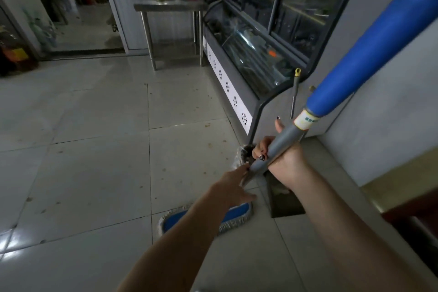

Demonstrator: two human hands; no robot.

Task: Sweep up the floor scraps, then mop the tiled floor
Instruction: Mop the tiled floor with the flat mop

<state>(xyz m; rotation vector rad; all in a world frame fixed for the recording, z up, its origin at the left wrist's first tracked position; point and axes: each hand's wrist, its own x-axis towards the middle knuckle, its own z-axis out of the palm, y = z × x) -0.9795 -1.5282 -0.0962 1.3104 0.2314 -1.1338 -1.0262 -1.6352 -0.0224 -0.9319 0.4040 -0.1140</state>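
Note:
A mop runs across the right of the view, with a thick blue grip [369, 54] and a grey shaft [282, 142]. My right hand [284, 163] is shut around the grey shaft, thumb raised. My left hand [233, 186] reaches to the shaft just below it, fingers spread and touching the metal without closing on it. My left forearm partly hides the flat blue mop head [237, 214] with its white fringe, which lies on the tiled floor [94, 161]. Small brown specks [208, 123] dot the tiles.
A glass display fridge [248, 54] lines the right side, with a yellow-capped pole [295, 92] leaning on it. A steel table [170, 5] stands behind. A dark clump with clear plastic [244, 152] sits at the fridge corner. A dark floor opening [284, 201] lies by the wall.

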